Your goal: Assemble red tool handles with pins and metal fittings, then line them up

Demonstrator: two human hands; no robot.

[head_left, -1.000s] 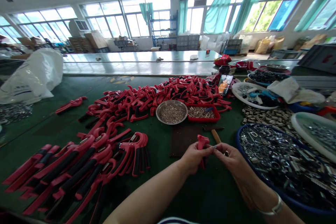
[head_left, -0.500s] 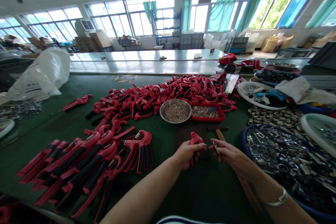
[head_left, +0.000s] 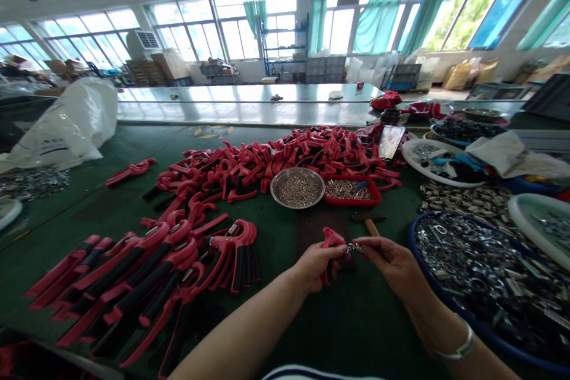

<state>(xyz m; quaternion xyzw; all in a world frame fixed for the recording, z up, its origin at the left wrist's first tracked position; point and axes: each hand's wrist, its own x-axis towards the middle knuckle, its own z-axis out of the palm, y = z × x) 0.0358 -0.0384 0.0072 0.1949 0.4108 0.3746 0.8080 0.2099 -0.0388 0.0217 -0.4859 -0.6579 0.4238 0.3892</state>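
My left hand (head_left: 318, 267) grips a red plastic hand-gripper handle (head_left: 332, 240), whose lower end sticks out below my fingers. My right hand (head_left: 392, 267) pinches a small steel spring (head_left: 354, 247) between finger and thumb, and the spring's end sits against the red handle. Both hands hover over a dark brown mat (head_left: 321, 231). A hammer with a wooden handle (head_left: 371, 227) lies just beyond my right hand, partly hidden by it. Several finished red-and-black hand grippers (head_left: 151, 267) lie to the left of my hands.
A heap of red parts (head_left: 276, 160) lies ahead, beside a steel bowl of small metal pieces (head_left: 272, 187) and a red tray (head_left: 351, 202). To the right is a blue-rimmed tray of metal rings (head_left: 427, 237). A phone (head_left: 390, 141) and a white plastic sack (head_left: 75, 124) also lie on the bench.
My right hand has moved left, closing the gap between my hands, and the spring now meets the red handle. The view has barely shifted since half a second ago.
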